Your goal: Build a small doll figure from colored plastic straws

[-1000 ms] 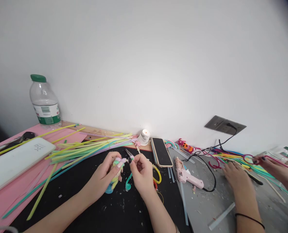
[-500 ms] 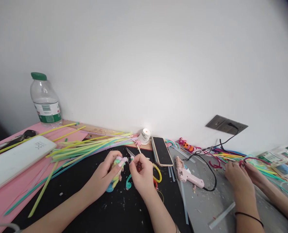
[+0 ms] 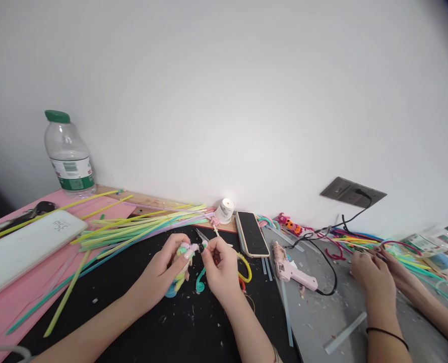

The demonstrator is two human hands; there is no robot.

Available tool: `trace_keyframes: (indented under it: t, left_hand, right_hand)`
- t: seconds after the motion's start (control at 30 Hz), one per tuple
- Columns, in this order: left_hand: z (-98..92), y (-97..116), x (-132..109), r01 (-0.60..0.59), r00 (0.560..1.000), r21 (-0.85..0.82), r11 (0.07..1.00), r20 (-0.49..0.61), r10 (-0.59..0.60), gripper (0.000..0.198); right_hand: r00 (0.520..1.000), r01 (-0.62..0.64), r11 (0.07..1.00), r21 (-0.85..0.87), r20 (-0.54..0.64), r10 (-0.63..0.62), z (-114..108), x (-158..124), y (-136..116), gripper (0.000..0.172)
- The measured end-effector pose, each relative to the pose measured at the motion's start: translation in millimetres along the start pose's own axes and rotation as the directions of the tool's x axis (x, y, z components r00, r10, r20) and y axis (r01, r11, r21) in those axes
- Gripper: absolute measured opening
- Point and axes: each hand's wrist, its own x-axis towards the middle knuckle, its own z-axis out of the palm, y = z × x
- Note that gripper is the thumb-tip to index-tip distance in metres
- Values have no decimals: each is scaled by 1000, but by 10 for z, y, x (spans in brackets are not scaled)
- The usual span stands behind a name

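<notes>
Pastel fuzzy-stem figure (image 3: 179, 280), apparently part-formed, grasped over the black tabletop (image 3: 171, 333) by the left hand (image 3: 167, 263); small black-and-pale piece (image 3: 202, 247) pinched beside it by the right hand (image 3: 221, 266), attachment unclear; beyond, loose yellow and green fuzzy stems (image 3: 133, 233), apparently unused.

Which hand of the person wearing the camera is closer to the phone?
Right. The right hand is left of the phone, slightly nearer the camera; the left hand is farther left.

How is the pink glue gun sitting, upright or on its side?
On its side: the glue gun lies flat on the gray surface, its handle stretched out along it. Whether it is switched on, I cannot tell.
</notes>
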Motion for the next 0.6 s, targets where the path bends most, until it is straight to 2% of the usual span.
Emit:
trace_keyframes:
  t: [0.17,0.37,0.6]
  left_hand:
    - [12,-7,-3,-9,1000,-34,999,-21,8,27]
    - [6,-13,0,2,1000,-54,999,1,-2,28]
    - [37,-24,4,1,999,-86,996,-41,-4,28]
  right_hand:
    - [999,35,999,13,-6,-35,10,3,31,18]
    - [1000,20,999,36,-1,-20,34,-6,71,17]
    - [1000,6,999,53,-6,-5,63,-11,114,18]
